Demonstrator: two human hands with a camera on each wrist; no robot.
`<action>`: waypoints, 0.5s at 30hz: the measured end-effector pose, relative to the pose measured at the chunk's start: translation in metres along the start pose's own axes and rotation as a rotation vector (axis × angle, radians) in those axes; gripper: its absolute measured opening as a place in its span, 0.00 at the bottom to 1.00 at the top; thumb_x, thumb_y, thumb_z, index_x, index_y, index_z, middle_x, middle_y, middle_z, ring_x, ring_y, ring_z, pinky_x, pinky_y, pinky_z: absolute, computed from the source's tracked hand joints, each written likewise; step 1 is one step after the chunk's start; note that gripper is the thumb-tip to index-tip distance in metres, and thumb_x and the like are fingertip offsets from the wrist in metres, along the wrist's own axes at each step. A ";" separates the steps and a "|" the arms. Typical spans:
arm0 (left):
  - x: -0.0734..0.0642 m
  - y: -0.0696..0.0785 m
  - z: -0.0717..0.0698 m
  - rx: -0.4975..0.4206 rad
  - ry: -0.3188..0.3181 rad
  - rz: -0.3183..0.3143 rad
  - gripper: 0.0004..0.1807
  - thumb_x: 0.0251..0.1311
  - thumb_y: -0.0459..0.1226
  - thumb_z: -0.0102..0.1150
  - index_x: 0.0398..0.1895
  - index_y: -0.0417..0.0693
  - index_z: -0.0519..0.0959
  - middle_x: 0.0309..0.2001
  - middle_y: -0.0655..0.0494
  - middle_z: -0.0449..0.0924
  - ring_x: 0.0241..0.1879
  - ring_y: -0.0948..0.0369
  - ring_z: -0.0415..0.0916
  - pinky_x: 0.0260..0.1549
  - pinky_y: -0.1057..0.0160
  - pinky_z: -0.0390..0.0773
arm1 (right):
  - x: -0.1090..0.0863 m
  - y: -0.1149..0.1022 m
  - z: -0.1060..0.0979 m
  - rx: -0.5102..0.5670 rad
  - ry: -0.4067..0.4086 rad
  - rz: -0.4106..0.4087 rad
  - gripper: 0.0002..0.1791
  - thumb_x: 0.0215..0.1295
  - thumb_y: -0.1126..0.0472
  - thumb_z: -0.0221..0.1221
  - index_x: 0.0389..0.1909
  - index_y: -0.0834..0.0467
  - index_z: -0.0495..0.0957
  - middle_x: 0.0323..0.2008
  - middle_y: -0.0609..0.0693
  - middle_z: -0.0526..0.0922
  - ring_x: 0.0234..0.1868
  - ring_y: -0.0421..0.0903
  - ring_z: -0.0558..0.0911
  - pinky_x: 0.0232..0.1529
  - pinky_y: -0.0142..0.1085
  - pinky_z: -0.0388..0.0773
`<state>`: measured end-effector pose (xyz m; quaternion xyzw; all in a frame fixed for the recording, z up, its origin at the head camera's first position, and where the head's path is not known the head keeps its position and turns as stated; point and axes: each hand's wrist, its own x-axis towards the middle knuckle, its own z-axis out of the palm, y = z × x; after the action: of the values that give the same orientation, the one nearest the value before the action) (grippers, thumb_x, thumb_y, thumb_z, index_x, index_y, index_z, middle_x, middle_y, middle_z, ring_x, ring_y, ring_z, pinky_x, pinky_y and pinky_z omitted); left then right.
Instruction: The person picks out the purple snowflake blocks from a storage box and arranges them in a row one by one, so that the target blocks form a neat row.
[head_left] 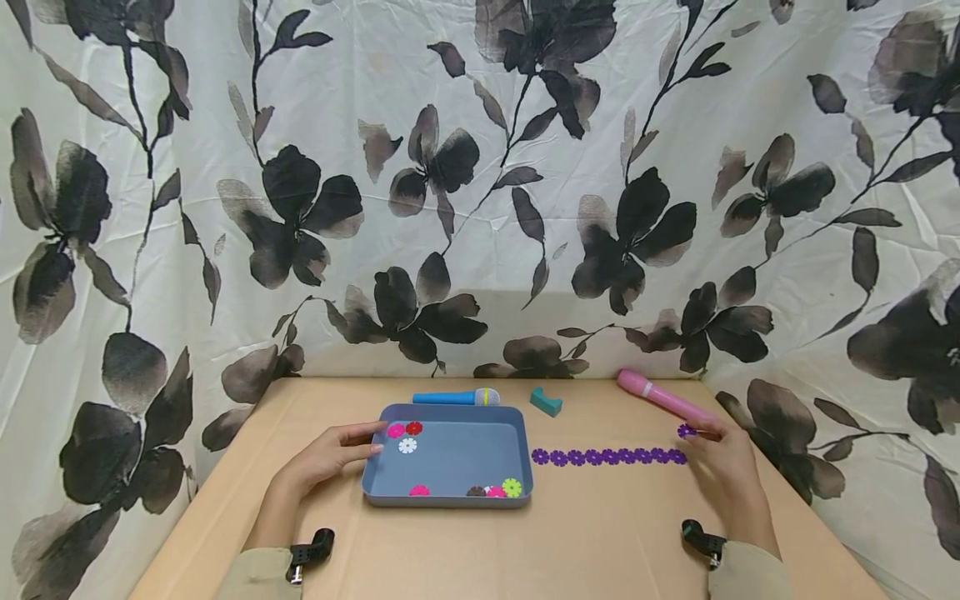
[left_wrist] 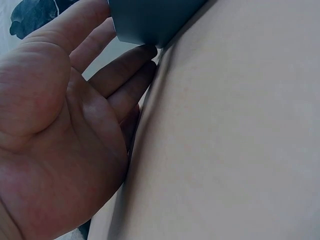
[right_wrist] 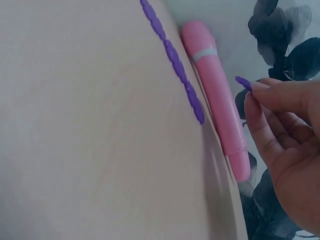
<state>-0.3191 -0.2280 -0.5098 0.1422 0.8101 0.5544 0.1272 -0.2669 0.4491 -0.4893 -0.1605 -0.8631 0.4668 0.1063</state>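
Note:
My right hand [head_left: 723,454] pinches a purple flower-shaped disc [head_left: 686,431] between thumb and fingertips, raised above the right end of a row of interlocked purple flower discs [head_left: 594,457]. In the right wrist view this disc [right_wrist: 243,82] pokes out from the fingertips, apart from the row [right_wrist: 175,62]. My left hand [head_left: 330,454] holds the left side of a grey-blue tray [head_left: 450,502], thumb over the rim and other fingers along the outside wall [left_wrist: 145,22]. Inside the tray lie pink, red [head_left: 414,427], white [head_left: 407,446], brown and lime-green [head_left: 512,487] flower discs.
A pink toy microphone [head_left: 663,398] lies slanted behind my right hand. Behind the tray is a blue toy microphone [head_left: 450,398], with a small teal block [head_left: 546,402] to its right. A floral curtain [head_left: 465,208] hangs at the table's back edge.

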 end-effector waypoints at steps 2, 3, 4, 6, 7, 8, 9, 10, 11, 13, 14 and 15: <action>0.000 0.000 0.000 0.000 0.002 -0.004 0.33 0.67 0.48 0.69 0.74 0.51 0.74 0.77 0.44 0.67 0.80 0.44 0.56 0.78 0.39 0.56 | -0.002 0.001 -0.001 0.032 -0.005 0.025 0.27 0.69 0.61 0.67 0.66 0.64 0.76 0.61 0.65 0.77 0.58 0.57 0.72 0.59 0.54 0.71; 0.000 0.000 0.000 -0.001 0.003 -0.006 0.33 0.67 0.48 0.69 0.74 0.51 0.74 0.77 0.44 0.67 0.80 0.44 0.56 0.78 0.39 0.56 | -0.003 0.002 -0.002 0.045 -0.008 0.036 0.26 0.69 0.62 0.67 0.66 0.64 0.76 0.62 0.65 0.76 0.60 0.59 0.72 0.61 0.56 0.70; 0.000 0.000 0.000 0.002 0.003 -0.006 0.33 0.67 0.48 0.68 0.74 0.51 0.74 0.77 0.44 0.67 0.80 0.44 0.56 0.78 0.39 0.56 | -0.004 0.003 -0.002 0.058 -0.014 0.044 0.26 0.69 0.63 0.66 0.67 0.65 0.76 0.63 0.66 0.75 0.61 0.60 0.72 0.63 0.59 0.68; -0.001 0.000 0.001 0.006 0.003 -0.007 0.32 0.68 0.47 0.68 0.74 0.51 0.74 0.77 0.44 0.67 0.80 0.44 0.56 0.78 0.39 0.57 | -0.004 0.006 -0.004 0.089 -0.032 0.065 0.27 0.70 0.63 0.65 0.67 0.65 0.75 0.67 0.67 0.72 0.64 0.61 0.70 0.67 0.61 0.66; 0.000 -0.001 0.001 0.004 0.004 -0.008 0.32 0.68 0.46 0.67 0.74 0.51 0.74 0.77 0.44 0.67 0.80 0.44 0.56 0.78 0.39 0.57 | -0.004 0.007 -0.005 0.082 -0.037 0.073 0.26 0.70 0.64 0.65 0.67 0.64 0.75 0.67 0.67 0.72 0.64 0.60 0.70 0.68 0.60 0.67; 0.000 -0.001 0.001 0.003 0.005 -0.009 0.31 0.69 0.46 0.67 0.73 0.51 0.74 0.77 0.44 0.67 0.80 0.44 0.56 0.78 0.39 0.57 | -0.003 0.010 -0.006 0.060 -0.038 0.065 0.25 0.71 0.64 0.64 0.67 0.65 0.76 0.67 0.67 0.72 0.63 0.60 0.72 0.67 0.59 0.69; 0.000 -0.001 0.001 0.004 0.004 -0.008 0.31 0.69 0.45 0.67 0.73 0.51 0.74 0.77 0.44 0.67 0.80 0.44 0.57 0.78 0.39 0.57 | -0.003 0.012 -0.007 0.037 -0.041 0.054 0.25 0.71 0.65 0.64 0.66 0.65 0.76 0.67 0.68 0.73 0.63 0.60 0.73 0.66 0.58 0.70; 0.000 -0.001 0.001 0.005 0.005 -0.008 0.31 0.69 0.45 0.67 0.73 0.52 0.74 0.77 0.44 0.67 0.80 0.44 0.57 0.78 0.39 0.57 | -0.001 0.014 -0.008 0.015 -0.046 0.044 0.24 0.71 0.65 0.63 0.66 0.66 0.76 0.66 0.68 0.74 0.62 0.61 0.73 0.65 0.57 0.71; 0.000 -0.001 0.000 0.005 0.005 -0.008 0.31 0.69 0.45 0.67 0.73 0.52 0.74 0.77 0.44 0.67 0.80 0.44 0.57 0.78 0.39 0.57 | 0.000 0.017 -0.008 -0.016 -0.046 0.029 0.22 0.72 0.66 0.62 0.65 0.67 0.77 0.65 0.69 0.75 0.61 0.61 0.74 0.64 0.57 0.72; 0.001 -0.001 0.000 0.003 0.006 -0.009 0.31 0.69 0.46 0.67 0.73 0.52 0.75 0.77 0.44 0.67 0.80 0.44 0.57 0.78 0.39 0.57 | 0.003 0.021 -0.009 -0.075 -0.040 0.010 0.20 0.72 0.67 0.62 0.62 0.67 0.79 0.62 0.70 0.76 0.59 0.62 0.75 0.63 0.59 0.71; 0.001 -0.001 0.000 0.005 0.004 -0.008 0.31 0.69 0.46 0.67 0.73 0.52 0.75 0.77 0.45 0.67 0.80 0.44 0.57 0.78 0.39 0.57 | 0.004 0.023 -0.010 -0.086 -0.041 0.006 0.20 0.72 0.67 0.61 0.62 0.68 0.79 0.62 0.71 0.77 0.59 0.63 0.75 0.64 0.61 0.70; 0.001 -0.001 -0.001 0.004 0.003 -0.007 0.31 0.69 0.46 0.67 0.73 0.52 0.75 0.77 0.45 0.67 0.80 0.44 0.56 0.78 0.39 0.57 | 0.005 0.025 -0.010 -0.090 -0.041 0.004 0.19 0.72 0.67 0.61 0.61 0.69 0.79 0.62 0.72 0.77 0.59 0.64 0.74 0.64 0.63 0.68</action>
<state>-0.3202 -0.2285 -0.5107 0.1388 0.8119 0.5525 0.1276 -0.2643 0.4715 -0.5045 -0.1573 -0.8850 0.4309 0.0803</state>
